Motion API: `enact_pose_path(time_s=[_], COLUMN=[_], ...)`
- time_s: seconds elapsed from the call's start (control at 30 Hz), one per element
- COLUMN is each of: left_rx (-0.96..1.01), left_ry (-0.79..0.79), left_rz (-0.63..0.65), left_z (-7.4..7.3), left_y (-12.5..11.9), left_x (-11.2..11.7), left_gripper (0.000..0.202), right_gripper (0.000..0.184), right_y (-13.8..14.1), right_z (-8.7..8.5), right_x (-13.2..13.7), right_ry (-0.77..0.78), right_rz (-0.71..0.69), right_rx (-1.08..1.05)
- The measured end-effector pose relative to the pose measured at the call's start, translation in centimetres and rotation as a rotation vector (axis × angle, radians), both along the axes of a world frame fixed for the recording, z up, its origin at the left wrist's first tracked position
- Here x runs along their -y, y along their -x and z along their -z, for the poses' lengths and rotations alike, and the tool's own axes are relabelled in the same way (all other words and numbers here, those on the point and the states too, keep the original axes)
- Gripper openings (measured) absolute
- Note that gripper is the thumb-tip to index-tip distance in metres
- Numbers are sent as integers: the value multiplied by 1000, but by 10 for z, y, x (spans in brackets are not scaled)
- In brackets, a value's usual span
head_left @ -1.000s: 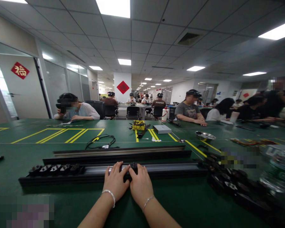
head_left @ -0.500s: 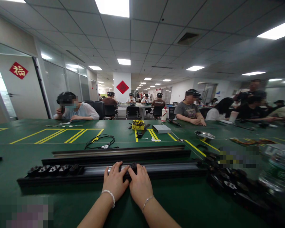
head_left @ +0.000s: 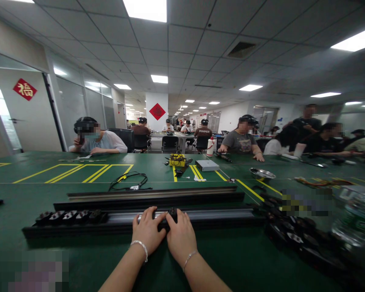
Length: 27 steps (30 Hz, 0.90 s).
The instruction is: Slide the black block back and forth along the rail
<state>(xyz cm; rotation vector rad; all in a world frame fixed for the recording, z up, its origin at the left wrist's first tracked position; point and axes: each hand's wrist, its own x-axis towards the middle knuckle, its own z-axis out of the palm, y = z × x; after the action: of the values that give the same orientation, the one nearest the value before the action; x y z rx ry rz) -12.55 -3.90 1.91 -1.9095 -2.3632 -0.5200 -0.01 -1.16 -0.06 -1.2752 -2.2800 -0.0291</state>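
My left hand (head_left: 148, 232) and my right hand (head_left: 180, 235) lie side by side on a long black rail (head_left: 219, 217) across the green table (head_left: 79, 259). Between their fingertips sits a small black part (head_left: 172, 213) set in the rail's groove; both hands pinch it. Several similar black parts (head_left: 69, 216) sit in a row in the groove toward the rail's left end. A second long black rail (head_left: 152, 195) lies parallel just behind the first.
A heap of black parts (head_left: 295, 235) lies at the right, beside a plastic water bottle (head_left: 357, 215). Farther back are a black cable (head_left: 129, 181), a yellow device (head_left: 177, 159), a grey box (head_left: 207, 165) and a metal bowl (head_left: 262, 173). Other people sit along the table's far edge.
My hands have stayed in place on the rail. A standing person at the far right has moved left behind the seated people.
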Motion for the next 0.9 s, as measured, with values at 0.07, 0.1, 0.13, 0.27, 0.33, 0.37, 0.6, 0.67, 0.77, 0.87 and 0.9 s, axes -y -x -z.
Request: enact_pose_path(time_s=[0.07,0.1,0.13,0.27,0.33,0.37,0.6,0.67,0.77,0.87,0.9], left_rx=[-5,-9,-13,-28,-42,-52,-107,-102,-90,-91,-94], left_ry=[-6,-5,-2,-17,-41,-53,-36,-24,-16,-8,-3], left_rz=[-1,-1,0,2,2,2,8,26,53,57,53], left_z=[0,0,0,1,2,4,9,8,7,5,5], left_y=[-1,-1,-1,-2,-2,-3,-2,-2,-2,-2,-2], left_x=[0,0,0,1,1,2,3,3,3,4,4], left_gripper=[51,51,51,52,53,53,61,62,62,61,61], right_gripper=[46,46,46,45,44,44,45,46,46,45,45], right_y=[0,0,0,0,0,0,1,1,1,1,1], right_z=[0,0,0,0,0,-1,-4,-6,-7,-6,-6], right_x=[0,0,0,-1,0,0,1,2,2,2,2], right_ry=[-8,-12,-15,-18,-20,-20,4,18,21,9,7], right_rz=[1,2,6,19,20,21,23,23,29,33,34], right_rx=[-5,-7,-7,6,12,13,31,50,63,57,57])
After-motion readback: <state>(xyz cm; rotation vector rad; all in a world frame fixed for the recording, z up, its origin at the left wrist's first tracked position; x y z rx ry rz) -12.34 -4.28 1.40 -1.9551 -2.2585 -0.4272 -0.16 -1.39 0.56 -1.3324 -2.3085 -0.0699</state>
